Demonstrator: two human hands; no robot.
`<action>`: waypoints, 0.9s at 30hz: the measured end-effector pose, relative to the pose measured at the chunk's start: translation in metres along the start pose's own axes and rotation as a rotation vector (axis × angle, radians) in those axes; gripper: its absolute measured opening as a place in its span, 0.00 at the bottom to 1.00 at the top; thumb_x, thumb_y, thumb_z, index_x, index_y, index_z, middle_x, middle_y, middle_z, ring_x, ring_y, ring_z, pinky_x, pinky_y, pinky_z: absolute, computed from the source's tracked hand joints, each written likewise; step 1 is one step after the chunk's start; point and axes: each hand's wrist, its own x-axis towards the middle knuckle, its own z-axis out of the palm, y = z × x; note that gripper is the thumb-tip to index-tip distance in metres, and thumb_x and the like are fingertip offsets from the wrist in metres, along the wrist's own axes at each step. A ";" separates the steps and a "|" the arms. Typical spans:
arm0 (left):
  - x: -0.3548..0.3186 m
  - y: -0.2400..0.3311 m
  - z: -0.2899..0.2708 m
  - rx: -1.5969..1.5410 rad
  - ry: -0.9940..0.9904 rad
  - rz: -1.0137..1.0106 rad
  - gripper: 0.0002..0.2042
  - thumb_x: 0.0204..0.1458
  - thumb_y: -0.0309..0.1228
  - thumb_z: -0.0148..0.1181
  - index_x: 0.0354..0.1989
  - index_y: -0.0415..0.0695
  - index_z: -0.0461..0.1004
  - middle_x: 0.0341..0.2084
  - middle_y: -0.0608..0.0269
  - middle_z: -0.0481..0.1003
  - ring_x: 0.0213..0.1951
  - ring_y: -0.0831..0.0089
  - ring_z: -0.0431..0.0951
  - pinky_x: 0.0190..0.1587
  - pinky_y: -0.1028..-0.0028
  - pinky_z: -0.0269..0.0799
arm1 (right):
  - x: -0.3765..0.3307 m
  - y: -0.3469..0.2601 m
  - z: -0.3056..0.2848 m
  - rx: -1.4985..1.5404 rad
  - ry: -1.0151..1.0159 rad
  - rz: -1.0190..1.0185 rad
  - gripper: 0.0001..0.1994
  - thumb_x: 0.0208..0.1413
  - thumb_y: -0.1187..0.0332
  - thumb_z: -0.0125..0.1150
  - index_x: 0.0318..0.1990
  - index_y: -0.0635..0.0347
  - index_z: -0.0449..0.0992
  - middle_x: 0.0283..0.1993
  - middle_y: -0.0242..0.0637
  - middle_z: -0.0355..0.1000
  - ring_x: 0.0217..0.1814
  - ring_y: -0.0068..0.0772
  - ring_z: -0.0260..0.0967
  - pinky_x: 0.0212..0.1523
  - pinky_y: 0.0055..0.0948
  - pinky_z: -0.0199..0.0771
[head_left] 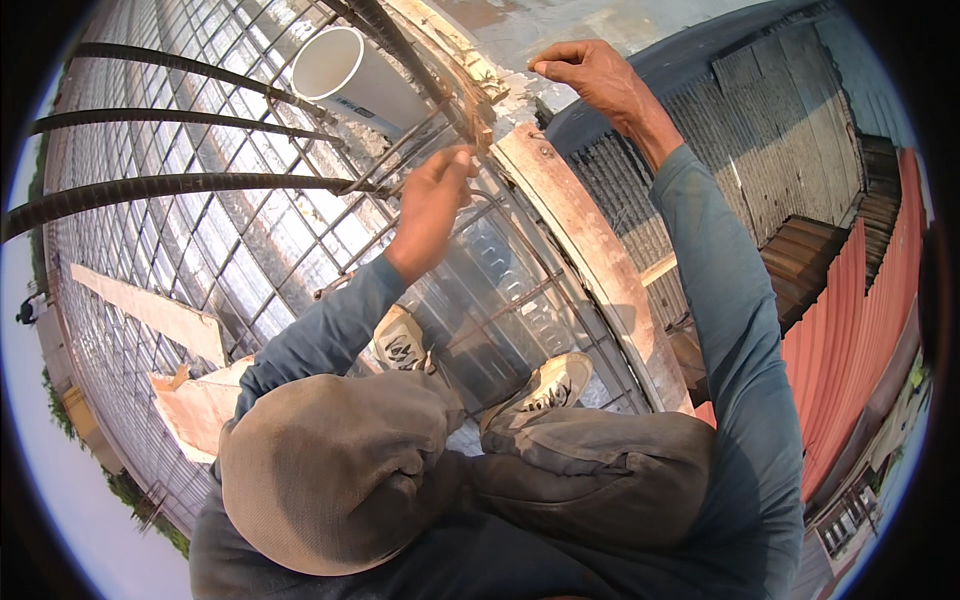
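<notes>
The person squats on a rooftop deck of shiny corrugated metal sheeting [200, 250] overlaid with a grid of thin steel mesh, both knees drawn up and two worn, light-coloured shoes planted on the sheeting: the left shoe [403, 340] and the right shoe [540, 388]. The left hand [432, 200] is raised at the rusty rebar cage [470, 100] that runs along the roof edge, its fingers [455, 165] curled together against a bar of that cage; whether they pinch a tie wire I cannot tell, since nothing so thin shows. The right hand [590, 75] is lifted higher and farther out, above the edge, with thumb and forefinger pressed together as if on something fine, though what lies between them is too small to make out. Between the two hands sits the end of the cage, beside a long weathered wooden plank [590, 260] set on edge along the border. One white plastic pipe [350, 75] pokes up through the mesh just left of the cage, open end toward us. Three thick dark reinforcing bars [180, 185] jut in from the left, roughly parallel. Two pale board offcuts [190, 380] lie on the deck near the left knee. Beyond the edge, well below, lie rusty corrugated roofs [860, 300].
</notes>
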 end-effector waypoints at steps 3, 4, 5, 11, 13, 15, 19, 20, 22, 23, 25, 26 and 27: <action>0.002 0.008 -0.002 0.087 0.041 0.089 0.20 0.74 0.41 0.59 0.63 0.37 0.77 0.40 0.66 0.77 0.35 0.80 0.72 0.42 0.76 0.71 | 0.023 0.025 -0.002 0.036 0.017 0.020 0.16 0.68 0.57 0.69 0.52 0.59 0.89 0.43 0.40 0.81 0.37 0.27 0.71 0.39 0.32 0.71; 0.004 0.010 -0.004 0.116 0.071 0.136 0.20 0.73 0.39 0.59 0.63 0.36 0.77 0.40 0.65 0.77 0.35 0.80 0.72 0.41 0.76 0.70 | 0.029 0.022 0.004 0.069 0.005 0.081 0.15 0.69 0.57 0.68 0.52 0.58 0.88 0.34 0.32 0.76 0.31 0.23 0.67 0.34 0.29 0.68; 0.006 0.012 -0.006 0.145 0.100 0.182 0.19 0.73 0.38 0.60 0.63 0.36 0.77 0.40 0.65 0.78 0.34 0.80 0.72 0.40 0.76 0.70 | 0.032 0.019 0.008 0.100 -0.006 0.143 0.15 0.70 0.57 0.67 0.52 0.57 0.88 0.26 0.24 0.71 0.26 0.20 0.63 0.30 0.26 0.64; 0.017 0.021 0.010 0.572 0.029 0.373 0.21 0.71 0.36 0.61 0.64 0.32 0.75 0.37 0.60 0.83 0.34 0.77 0.77 0.39 0.70 0.75 | 0.053 0.035 0.017 0.259 -0.137 0.314 0.12 0.72 0.60 0.65 0.50 0.56 0.86 0.24 0.18 0.61 0.23 0.15 0.49 0.25 0.24 0.50; 0.030 0.029 0.023 0.639 -0.061 0.402 0.30 0.71 0.36 0.59 0.75 0.31 0.61 0.37 0.51 0.84 0.36 0.72 0.81 0.41 0.67 0.77 | 0.055 0.049 0.020 0.167 -0.122 0.255 0.10 0.72 0.62 0.63 0.48 0.56 0.86 0.24 0.19 0.61 0.24 0.15 0.49 0.26 0.24 0.50; 0.044 0.039 0.035 0.696 -0.057 0.318 0.35 0.71 0.36 0.58 0.79 0.29 0.52 0.37 0.47 0.84 0.36 0.69 0.82 0.41 0.68 0.78 | 0.057 0.053 0.025 0.165 -0.135 0.237 0.09 0.72 0.63 0.62 0.47 0.56 0.85 0.25 0.19 0.62 0.25 0.15 0.50 0.27 0.24 0.51; 0.091 0.024 0.036 0.784 0.040 0.461 0.38 0.72 0.38 0.54 0.79 0.24 0.45 0.41 0.33 0.83 0.43 0.48 0.85 0.50 0.58 0.79 | 0.059 0.044 0.022 0.317 -0.171 0.258 0.08 0.72 0.63 0.62 0.45 0.56 0.84 0.26 0.20 0.63 0.26 0.16 0.51 0.28 0.23 0.52; 0.104 0.007 0.034 0.833 0.156 0.689 0.36 0.71 0.37 0.53 0.77 0.23 0.47 0.46 0.25 0.80 0.51 0.37 0.83 0.57 0.51 0.76 | 0.062 0.040 0.022 0.361 -0.176 0.248 0.08 0.72 0.63 0.62 0.45 0.56 0.84 0.26 0.20 0.63 0.27 0.15 0.52 0.28 0.23 0.51; 0.097 0.019 0.050 0.771 0.130 0.514 0.35 0.71 0.36 0.53 0.76 0.22 0.50 0.49 0.22 0.78 0.55 0.34 0.81 0.60 0.50 0.74 | 0.056 0.046 0.016 0.345 -0.168 0.285 0.09 0.69 0.63 0.64 0.45 0.57 0.85 0.25 0.19 0.64 0.27 0.15 0.52 0.28 0.23 0.51; 0.093 0.025 0.058 0.740 0.115 0.426 0.34 0.70 0.35 0.53 0.75 0.22 0.52 0.50 0.20 0.78 0.57 0.32 0.80 0.61 0.49 0.73 | 0.053 0.049 0.016 0.337 -0.163 0.305 0.09 0.68 0.64 0.64 0.45 0.58 0.85 0.25 0.18 0.64 0.27 0.15 0.53 0.28 0.24 0.50; 0.089 0.029 0.057 0.825 0.152 0.355 0.32 0.69 0.34 0.56 0.72 0.21 0.56 0.47 0.20 0.79 0.53 0.30 0.81 0.58 0.48 0.76 | 0.054 0.044 0.027 0.302 -0.160 0.308 0.11 0.67 0.63 0.65 0.46 0.61 0.85 0.27 0.22 0.67 0.27 0.17 0.55 0.28 0.25 0.52; 0.086 0.031 0.055 0.839 0.149 0.314 0.32 0.69 0.34 0.56 0.72 0.21 0.56 0.46 0.20 0.79 0.52 0.30 0.81 0.57 0.48 0.76 | 0.052 0.041 0.034 0.281 -0.157 0.307 0.11 0.67 0.63 0.65 0.47 0.62 0.86 0.28 0.24 0.68 0.28 0.19 0.56 0.29 0.26 0.54; 0.084 0.033 0.056 0.851 0.147 0.276 0.32 0.68 0.34 0.57 0.71 0.21 0.57 0.45 0.20 0.79 0.51 0.30 0.82 0.56 0.48 0.77 | 0.053 0.041 0.037 0.257 -0.153 0.304 0.12 0.67 0.63 0.66 0.47 0.63 0.86 0.30 0.26 0.70 0.29 0.20 0.58 0.30 0.28 0.57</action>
